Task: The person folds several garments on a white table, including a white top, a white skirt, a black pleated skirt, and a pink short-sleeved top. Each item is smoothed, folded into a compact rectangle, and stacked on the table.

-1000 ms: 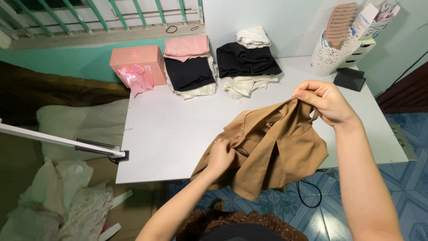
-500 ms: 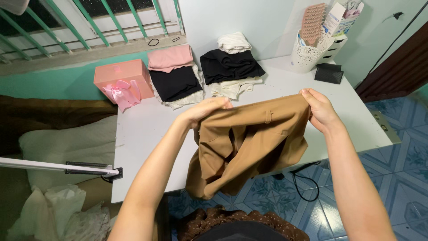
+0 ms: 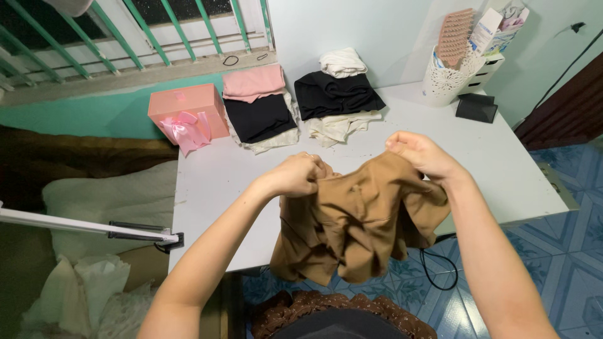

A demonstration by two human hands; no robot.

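Observation:
A brown garment [image 3: 358,220] hangs bunched over the near edge of the white table [image 3: 220,182]. My left hand [image 3: 295,174] grips its top edge on the left. My right hand [image 3: 421,154] pinches the top edge on the right. Both hands hold the cloth a little above the tabletop, and its lower part droops past the table's front edge.
At the back of the table lie folded clothes: a pink and black stack [image 3: 259,103] and a white and black stack [image 3: 339,94]. A pink gift box with a ribbon [image 3: 187,114] sits back left. A white lace basket [image 3: 449,75] and a black wallet [image 3: 476,107] sit back right.
My hands have come closer together and lower, so the garment, held spread and taut half a second ago, is now bunched. A second ago my left hand was low on the cloth.

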